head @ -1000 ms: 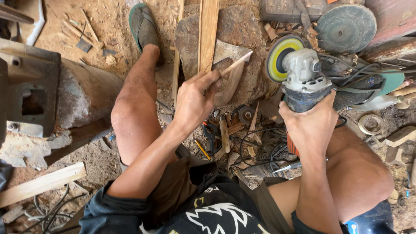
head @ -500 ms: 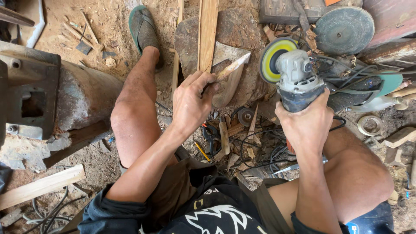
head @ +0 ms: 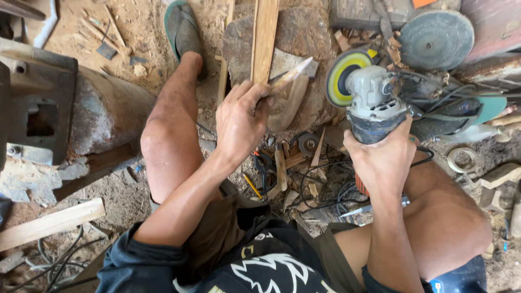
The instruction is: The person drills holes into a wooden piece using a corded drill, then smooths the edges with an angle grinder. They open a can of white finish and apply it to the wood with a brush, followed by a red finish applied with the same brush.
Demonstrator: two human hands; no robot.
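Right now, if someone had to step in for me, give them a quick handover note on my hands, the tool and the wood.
Left hand: closed on a small pointed wood piece, tip aimed up and right over the stone block.
Right hand: gripping the angle grinder by its body, yellow-green sanding disc facing the wood.
Disc and wood are close but apart.
Done: the piece already shows a tapered tip.
Left: cannot tell how much more shaping it needs.
Note: loose cables and scraps lie between the legs.
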